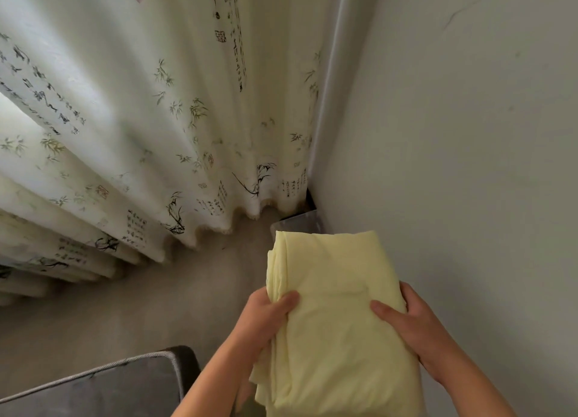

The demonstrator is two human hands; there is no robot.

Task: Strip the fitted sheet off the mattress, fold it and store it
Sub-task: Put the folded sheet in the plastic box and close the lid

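Folded pale-yellow cotton sheet (337, 307) (layered bundle) | left hand (266, 319), right hand (409, 319) gripped opposite edges | perhaps grey mattress corner (125, 382) nearby

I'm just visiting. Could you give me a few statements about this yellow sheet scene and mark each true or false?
1. The yellow sheet is folded into a bundle. True.
2. Only the left hand holds it. False: the right hand grips it too.
3. The curtain is plain white. False: it carries bamboo and calligraphy prints.
4. The grey mattress corner has no sheet on it. True.
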